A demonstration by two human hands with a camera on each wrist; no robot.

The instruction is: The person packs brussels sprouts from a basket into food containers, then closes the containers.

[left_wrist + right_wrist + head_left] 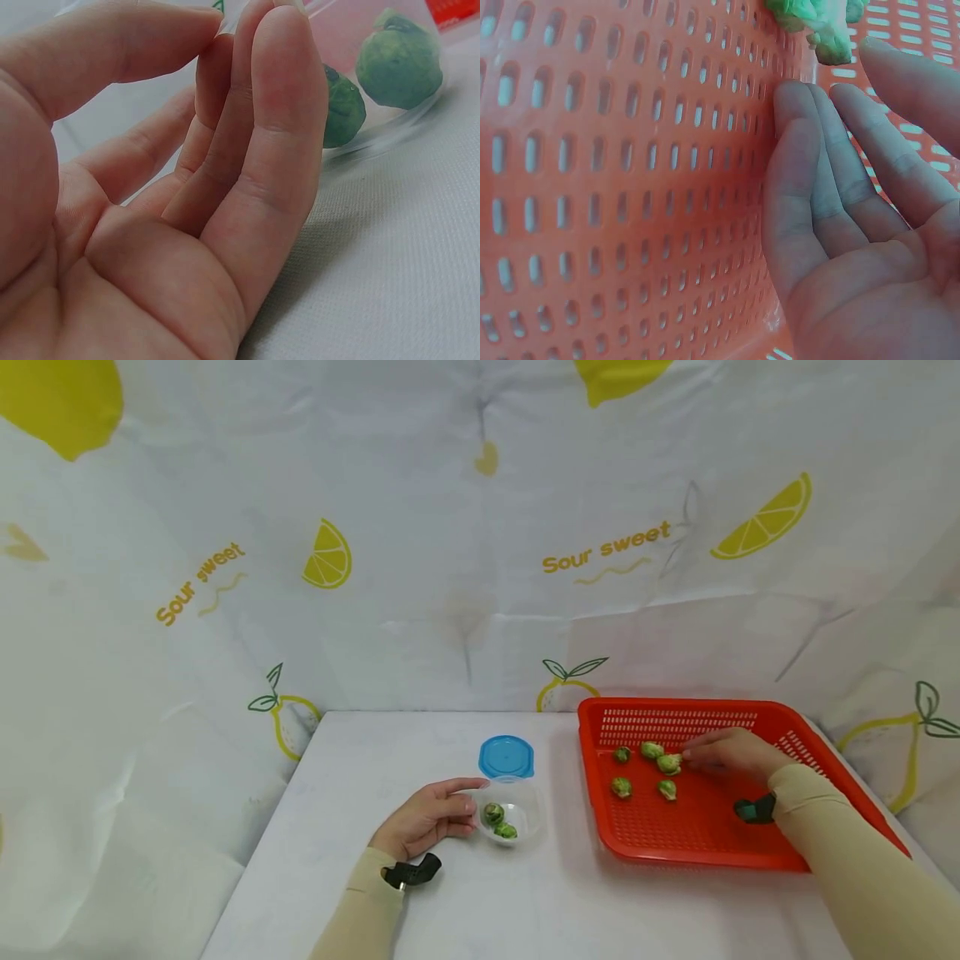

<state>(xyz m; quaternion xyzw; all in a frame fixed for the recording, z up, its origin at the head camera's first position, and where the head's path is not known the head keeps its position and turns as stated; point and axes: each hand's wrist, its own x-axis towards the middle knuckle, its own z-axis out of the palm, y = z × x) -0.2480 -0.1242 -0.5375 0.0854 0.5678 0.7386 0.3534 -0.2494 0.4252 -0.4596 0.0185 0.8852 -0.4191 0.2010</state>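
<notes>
My left hand (435,814) holds a small clear plastic container (531,814) by its left side, thumb near the rim and fingers along the wall. Two Brussels sprouts (493,813) lie inside; the left wrist view shows one sprout (400,64) through the wall and the other partly behind my fingers. Over at the red basket (637,839), my right hand (727,752) reaches in with fingers extended and thumb apart. Just beyond its fingertips is a Brussels sprout (814,19), cut off by the top edge of the right wrist view.
Several more sprouts lie loose on the basket floor, among them one sprout (622,787) at the left. A blue lid (507,756) lies on the white table (405,747) behind the container. Behind the table hangs a lemon-print cloth (450,610).
</notes>
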